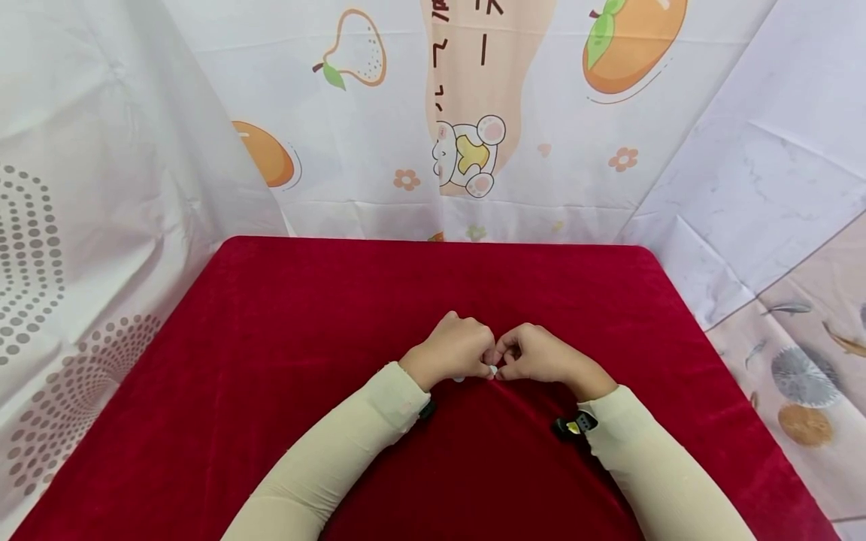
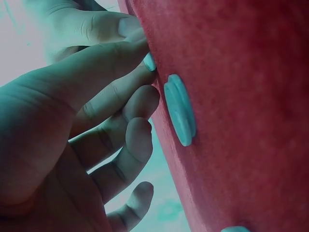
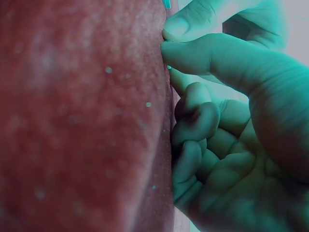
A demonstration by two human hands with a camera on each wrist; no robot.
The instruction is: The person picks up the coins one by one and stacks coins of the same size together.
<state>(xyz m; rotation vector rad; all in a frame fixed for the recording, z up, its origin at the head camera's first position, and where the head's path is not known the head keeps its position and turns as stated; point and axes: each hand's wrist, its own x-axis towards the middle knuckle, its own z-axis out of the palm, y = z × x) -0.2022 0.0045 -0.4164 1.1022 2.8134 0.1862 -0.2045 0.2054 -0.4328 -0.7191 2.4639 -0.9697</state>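
Both hands meet low over the red cloth. A small white piece (image 1: 493, 370) shows between their fingertips, mostly covered. My left hand (image 1: 460, 349) pinches it with thumb and index finger, its other fingers loosely bent in the left wrist view. From the other side my right hand (image 1: 537, 355) pinches at the same piece, its thumb beside the left thumb and its remaining fingers curled. Close to the left hand, a pale, rounded two-layered piece (image 2: 179, 110) lies on the cloth. Another pale piece (image 2: 235, 229) is cut off by that view's lower edge.
A red velvety cloth (image 1: 325, 300) covers the table. White printed curtains (image 1: 379, 150) hang behind it and at both sides. A dark strapped device (image 1: 575, 427) sits at the right wrist, by the sleeve cuff.
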